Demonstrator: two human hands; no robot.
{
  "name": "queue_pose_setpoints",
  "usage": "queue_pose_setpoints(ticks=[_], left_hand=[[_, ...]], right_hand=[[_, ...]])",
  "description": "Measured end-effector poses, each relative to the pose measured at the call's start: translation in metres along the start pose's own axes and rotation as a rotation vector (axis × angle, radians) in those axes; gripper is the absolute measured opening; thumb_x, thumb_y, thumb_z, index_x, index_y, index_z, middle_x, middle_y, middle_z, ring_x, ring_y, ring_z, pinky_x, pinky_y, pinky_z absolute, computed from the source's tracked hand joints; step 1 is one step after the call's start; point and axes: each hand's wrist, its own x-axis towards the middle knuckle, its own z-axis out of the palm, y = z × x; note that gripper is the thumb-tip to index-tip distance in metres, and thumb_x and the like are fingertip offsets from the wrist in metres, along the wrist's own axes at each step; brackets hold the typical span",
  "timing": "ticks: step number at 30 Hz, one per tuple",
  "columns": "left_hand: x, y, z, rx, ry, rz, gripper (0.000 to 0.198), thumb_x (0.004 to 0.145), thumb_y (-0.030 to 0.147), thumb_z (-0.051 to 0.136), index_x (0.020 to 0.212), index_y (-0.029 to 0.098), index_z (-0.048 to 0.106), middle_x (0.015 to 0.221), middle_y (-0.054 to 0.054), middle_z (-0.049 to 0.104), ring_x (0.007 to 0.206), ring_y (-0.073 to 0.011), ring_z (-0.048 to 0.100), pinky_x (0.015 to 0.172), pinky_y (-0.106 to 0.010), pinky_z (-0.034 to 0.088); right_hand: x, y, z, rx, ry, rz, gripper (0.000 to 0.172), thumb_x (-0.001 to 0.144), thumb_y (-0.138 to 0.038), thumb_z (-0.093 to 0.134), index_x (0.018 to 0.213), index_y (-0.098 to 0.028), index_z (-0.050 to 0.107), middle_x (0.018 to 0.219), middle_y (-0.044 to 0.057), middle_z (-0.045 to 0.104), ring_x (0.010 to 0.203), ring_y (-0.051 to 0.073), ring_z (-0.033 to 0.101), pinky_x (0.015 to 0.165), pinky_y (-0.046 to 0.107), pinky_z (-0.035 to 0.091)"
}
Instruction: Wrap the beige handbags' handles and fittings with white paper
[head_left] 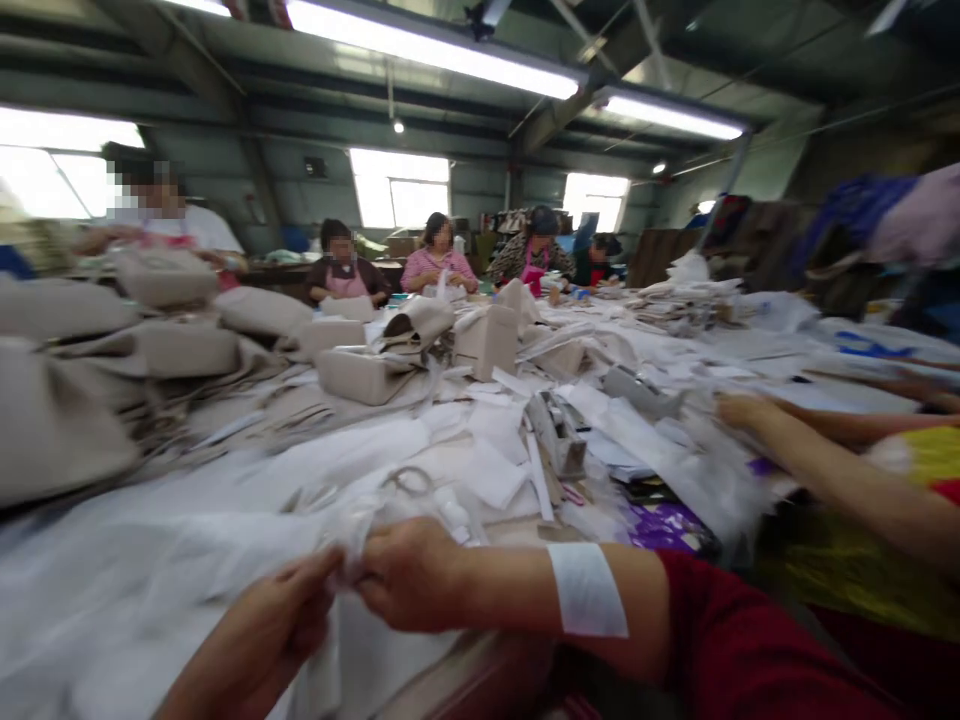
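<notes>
"One grey tape dispenser (556, 435) to steer by, then. Where is the left hand (281, 605)?"

"Left of the dispenser and nearer the wearer. Its thumb and index finger pinch a bunch of thin, see-through film (354, 525)."

"And the right hand (416, 575)?"

"Also to the left of the dispenser and nearer, just beside the left one. Its fingers are curled in on the same film, though blur hides the exact grip of the tips. A white patch (589, 590) sits on that forearm, nearer than the dispenser."

"So the film is between them?"

"Yes, low and to the left of the dispenser. A ring-shaped piece (409, 481) lies just beyond it, also left of the dispenser. I can't tell what it is."

"What else is around?"

"A boxy cream piece (486, 342) stands beyond the dispenser, slightly to its left. A purple patterned item (667, 527) lies to its right and nearer. Further right of it, a co-worker's hand (742, 412) is at some crumpled clear plastic (712, 470); I can't tell how those fingers are set."

"Anyone farther off?"

"Several people, well beyond the dispenser, one in a pink striped top (439, 268)."
</notes>
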Motion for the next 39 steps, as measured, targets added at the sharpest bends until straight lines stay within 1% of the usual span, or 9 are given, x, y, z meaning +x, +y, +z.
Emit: queue_pose_setpoints(ticks=[5,9,12,20,24,27,30,34,39], left_hand=[[0.004,0.009,0.008,0.026,0.024,0.136,0.042,0.056,0.048,0.081,0.062,0.017,0.053,0.045,0.011,0.033,0.041,-0.0033,0.022,0.041,-0.02,0.015],[0.0,0.0,0.008,0.351,0.094,0.387,0.03,0.071,0.042,0.069,0.062,0.015,0.06,0.056,0.003,0.052,0.053,-0.0102,0.043,0.052,-0.023,0.031],[-0.003,-0.011,0.008,0.622,0.156,0.482,0.027,0.078,0.036,0.06,0.059,0.016,0.056,0.056,0.002,0.05,0.057,-0.0125,0.045,0.055,-0.025,0.031],[0.004,-0.015,0.015,1.207,0.091,0.511,0.024,0.088,0.036,0.046,0.078,0.018,0.06,0.079,-0.009,0.065,0.071,-0.022,0.058,0.063,-0.031,0.036],[0.005,-0.005,0.01,1.051,-0.064,0.54,0.017,0.081,0.032,0.055,0.071,0.019,0.059,0.072,-0.004,0.062,0.068,-0.0184,0.055,0.063,-0.029,0.035],[0.01,0.003,0.007,0.596,-0.155,0.263,0.029,0.075,0.044,0.061,0.063,0.019,0.054,0.055,0.003,0.047,0.05,-0.0115,0.041,0.05,-0.026,0.027],[0.02,0.004,0.01,0.18,-0.087,-0.002,0.046,0.063,0.061,0.068,0.064,0.02,0.046,0.051,0.008,0.038,0.042,-0.0066,0.028,0.043,-0.023,0.016],[0.03,-0.006,0.02,0.142,0.057,0.039,0.05,0.059,0.065,0.068,0.062,0.022,0.044,0.044,0.012,0.028,0.038,-0.0059,0.021,0.04,-0.023,0.014],[0.028,-0.017,0.024,0.225,0.151,0.185,0.044,0.066,0.06,0.065,0.061,0.017,0.054,0.049,0.006,0.042,0.047,-0.008,0.032,0.046,-0.023,0.023]], right_hand=[[-0.001,0.008,0.008,0.142,0.025,-0.037,0.011,0.082,-0.018,0.054,0.085,-0.016,0.065,0.085,0.007,0.066,0.073,0.016,0.056,0.067,0.026,0.043],[0.008,0.016,0.0,0.894,-0.217,0.528,0.033,0.091,-0.04,0.045,0.067,-0.017,0.05,0.057,-0.003,0.047,0.042,0.006,0.029,0.042,0.019,0.024],[0.018,0.019,-0.002,1.214,-0.237,0.879,0.036,0.096,-0.04,0.033,0.07,-0.019,0.043,0.055,-0.006,0.042,0.037,0.004,0.017,0.038,0.017,0.012],[0.019,0.014,0.014,1.058,-0.093,0.867,0.031,0.085,-0.03,0.057,0.06,-0.019,0.043,0.04,-0.009,0.034,0.032,0.004,0.022,0.034,0.018,0.009],[0.018,0.016,0.015,1.086,-0.002,0.849,0.029,0.076,-0.031,0.061,0.06,-0.021,0.039,0.039,-0.011,0.029,0.034,0.004,0.019,0.035,0.02,0.011],[0.019,0.017,0.019,1.006,0.058,0.797,0.026,0.073,-0.034,0.061,0.06,-0.021,0.043,0.04,-0.011,0.03,0.036,0.006,0.021,0.039,0.022,0.013],[0.02,0.02,0.025,0.689,0.138,0.605,0.027,0.072,-0.03,0.06,0.053,-0.019,0.044,0.044,-0.008,0.033,0.044,0.007,0.028,0.045,0.024,0.019],[0.019,0.024,0.028,0.382,0.148,0.385,0.023,0.074,-0.023,0.058,0.053,-0.017,0.051,0.052,-0.003,0.043,0.054,0.01,0.038,0.053,0.025,0.024],[0.02,0.022,0.021,0.899,0.011,0.752,0.02,0.076,-0.025,0.059,0.059,-0.017,0.053,0.053,-0.004,0.045,0.046,0.007,0.034,0.045,0.022,0.021]])
